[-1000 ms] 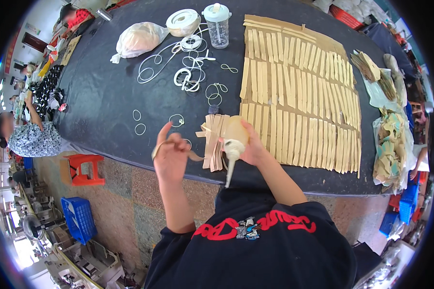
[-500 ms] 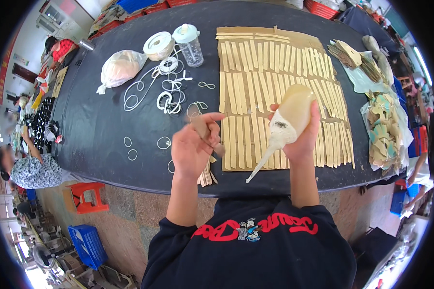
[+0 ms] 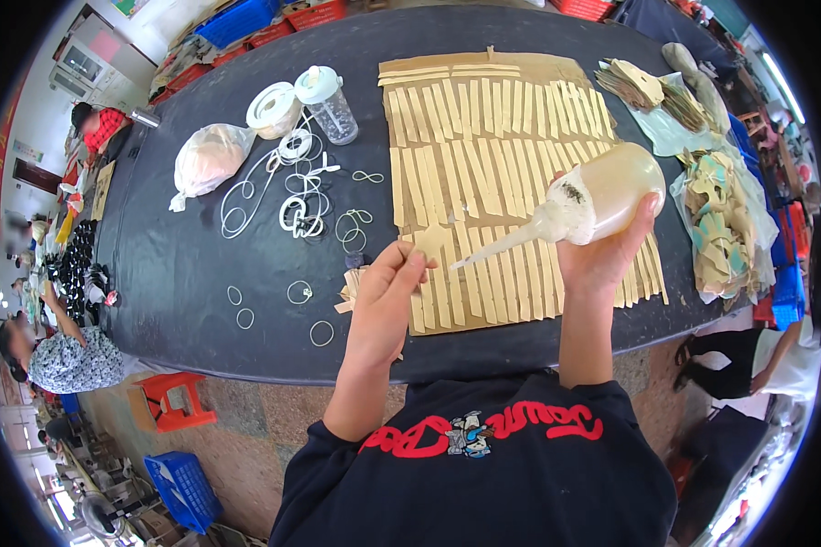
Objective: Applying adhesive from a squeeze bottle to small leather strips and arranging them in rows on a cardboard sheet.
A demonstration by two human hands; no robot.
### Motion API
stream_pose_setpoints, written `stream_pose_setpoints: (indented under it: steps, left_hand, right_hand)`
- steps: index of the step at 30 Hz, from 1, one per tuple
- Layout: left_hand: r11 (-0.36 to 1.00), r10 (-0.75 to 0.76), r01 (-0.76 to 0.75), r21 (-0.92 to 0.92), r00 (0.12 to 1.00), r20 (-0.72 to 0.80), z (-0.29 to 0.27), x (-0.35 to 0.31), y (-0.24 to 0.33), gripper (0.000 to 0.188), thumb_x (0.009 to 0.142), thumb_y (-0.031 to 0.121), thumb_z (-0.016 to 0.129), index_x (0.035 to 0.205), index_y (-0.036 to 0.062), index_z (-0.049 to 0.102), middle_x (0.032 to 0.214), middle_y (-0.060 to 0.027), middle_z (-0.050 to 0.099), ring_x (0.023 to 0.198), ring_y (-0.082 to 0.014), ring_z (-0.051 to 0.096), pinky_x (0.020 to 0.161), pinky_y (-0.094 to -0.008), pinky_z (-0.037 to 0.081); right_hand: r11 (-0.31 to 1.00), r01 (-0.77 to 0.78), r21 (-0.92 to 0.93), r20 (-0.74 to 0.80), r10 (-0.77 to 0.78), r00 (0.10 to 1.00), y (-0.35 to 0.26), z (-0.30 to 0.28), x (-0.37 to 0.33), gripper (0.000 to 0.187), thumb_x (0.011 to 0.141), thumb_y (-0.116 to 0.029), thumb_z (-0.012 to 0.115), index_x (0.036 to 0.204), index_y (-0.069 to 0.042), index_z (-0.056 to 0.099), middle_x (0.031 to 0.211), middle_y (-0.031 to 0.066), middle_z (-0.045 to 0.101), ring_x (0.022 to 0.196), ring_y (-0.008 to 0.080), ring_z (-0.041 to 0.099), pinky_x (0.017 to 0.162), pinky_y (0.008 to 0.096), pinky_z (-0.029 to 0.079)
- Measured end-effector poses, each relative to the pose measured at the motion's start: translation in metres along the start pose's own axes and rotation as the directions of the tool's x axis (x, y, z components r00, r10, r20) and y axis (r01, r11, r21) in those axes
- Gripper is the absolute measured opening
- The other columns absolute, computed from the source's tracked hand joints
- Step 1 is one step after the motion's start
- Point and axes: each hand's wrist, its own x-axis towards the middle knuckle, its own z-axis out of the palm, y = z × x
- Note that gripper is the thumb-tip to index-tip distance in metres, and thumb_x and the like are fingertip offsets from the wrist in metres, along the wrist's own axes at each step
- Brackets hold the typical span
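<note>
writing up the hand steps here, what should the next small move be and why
Probably ease the nozzle of the bottle onto the tan piece: the left hand pinches that piece above the board, and the right hand holds the bottle tilted, its tip pointing toward the piece and close to it.

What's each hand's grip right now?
Left hand: closed, pinching a small tan piece at the fingertips.
Right hand: closed on a translucent bottle, nozzle toward the left hand.
</note>
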Motion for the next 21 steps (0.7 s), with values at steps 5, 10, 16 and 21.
stream_pose_setpoints:
  steps: [5,10,16,21]
  left_hand:
    - [0.979,0.082,-0.07,0.192,0.995,-0.053,0.007,-0.01,0.011,0.013,0.084,0.004,0.057,0.093,-0.0034,0.063,0.077,-0.0009,0.059,0.07,-0.0041,0.049,0.063,-0.0182,0.038]
    - [0.993,-0.012,0.016,0.121,1.0,-0.029,0.002,-0.018,0.019,0.016,0.082,0.002,0.058,0.094,-0.0048,0.065,0.076,-0.0018,0.062,0.068,-0.0039,0.052,0.06,-0.0177,0.039]
    - [0.998,-0.048,0.048,0.043,0.999,0.002,0.0,-0.018,0.023,0.016,0.081,0.0,0.057,0.094,-0.0064,0.064,0.075,-0.003,0.063,0.066,-0.0036,0.052,0.058,-0.0176,0.04]
    - [0.998,-0.056,0.055,0.02,0.998,0.036,-0.004,-0.017,0.022,0.017,0.081,-0.001,0.056,0.095,-0.0068,0.064,0.078,-0.0046,0.063,0.067,-0.0044,0.053,0.059,-0.0172,0.04]
  right_hand:
    - [0.993,0.09,-0.072,-0.049,-0.094,0.994,-0.006,0.001,0.001,0.062,0.084,-0.053,0.05,0.125,-0.008,0.038,0.113,0.0087,0.05,0.101,0.0249,0.053,0.084,0.0426,0.047]
    - [0.987,0.106,-0.12,-0.043,-0.112,0.993,-0.007,0.002,0.004,0.06,0.086,-0.051,0.05,0.125,-0.008,0.038,0.113,0.0088,0.05,0.102,0.0242,0.053,0.082,0.0417,0.048]
    - [0.993,0.077,-0.088,0.016,-0.076,0.997,-0.002,0.0,0.005,0.059,0.086,-0.05,0.05,0.125,-0.007,0.038,0.112,0.0078,0.051,0.1,0.0238,0.054,0.082,0.0407,0.049]
    - [0.993,0.074,-0.091,-0.001,-0.075,0.997,0.003,0.002,0.008,0.059,0.086,-0.051,0.049,0.125,-0.007,0.039,0.112,0.0074,0.052,0.099,0.0232,0.055,0.082,0.0404,0.049]
